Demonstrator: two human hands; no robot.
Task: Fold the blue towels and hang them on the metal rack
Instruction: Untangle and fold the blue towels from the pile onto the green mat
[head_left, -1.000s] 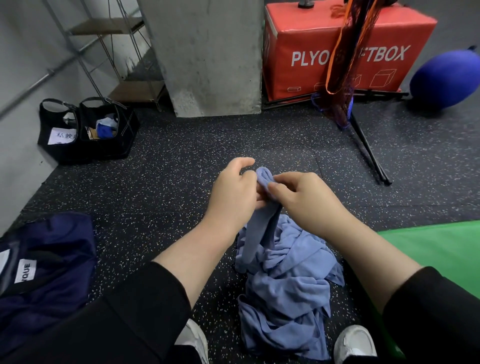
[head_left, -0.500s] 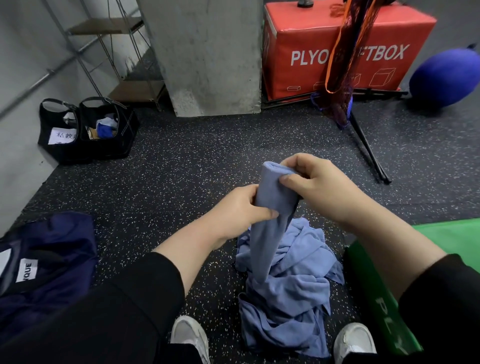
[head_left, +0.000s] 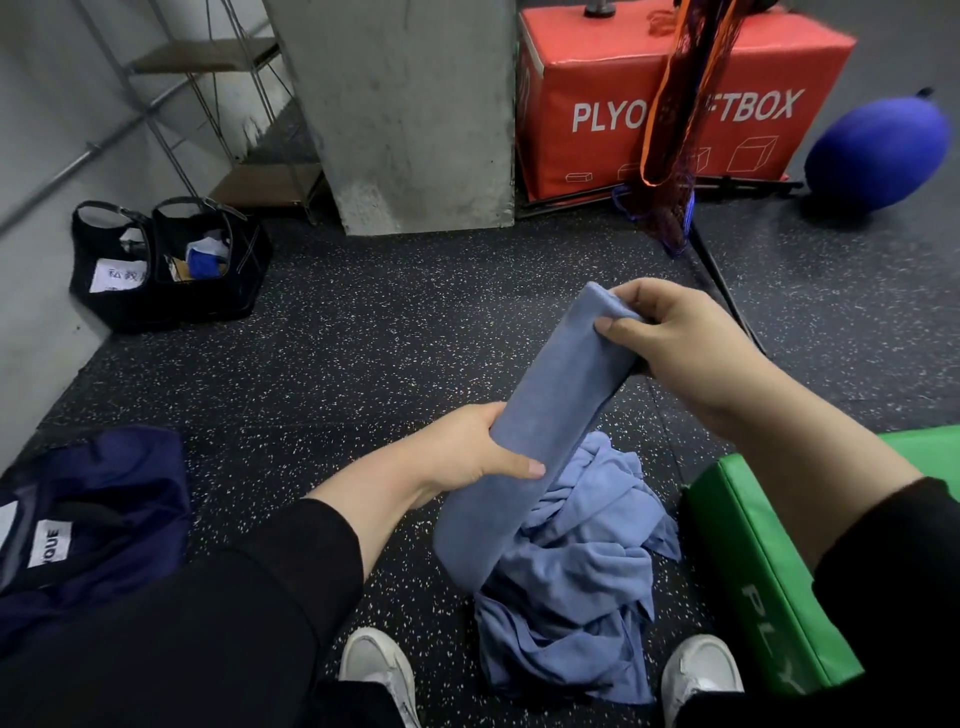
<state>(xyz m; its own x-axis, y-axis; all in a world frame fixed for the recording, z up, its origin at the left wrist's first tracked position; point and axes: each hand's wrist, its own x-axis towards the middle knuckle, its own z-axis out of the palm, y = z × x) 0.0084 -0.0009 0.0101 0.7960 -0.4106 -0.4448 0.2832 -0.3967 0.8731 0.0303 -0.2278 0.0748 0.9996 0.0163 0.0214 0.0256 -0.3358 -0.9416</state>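
Head cam: right hand (head_left: 691, 343) pinches top end of a folded blue towel (head_left: 545, 415), left hand (head_left: 467, 457) grips it midway w/ thumb across the front; towel slants down-left over a heap of blue towels (head_left: 576, 582) on the speckled floor (head_left: 363, 338) betw. two white shoes (head_left: 379, 670). Red box (head_left: 597, 93) behind reads "PLYO…FTBOX", partly hidden by a hanging net strap (head_left: 680, 104). Green pad (head_left: 763, 571) at right shows "PLY". Navy bag (head_left: 104, 509) at left has a tag ending "QUE". Black totes (head_left: 171, 260) hold a white label, writing illegible.
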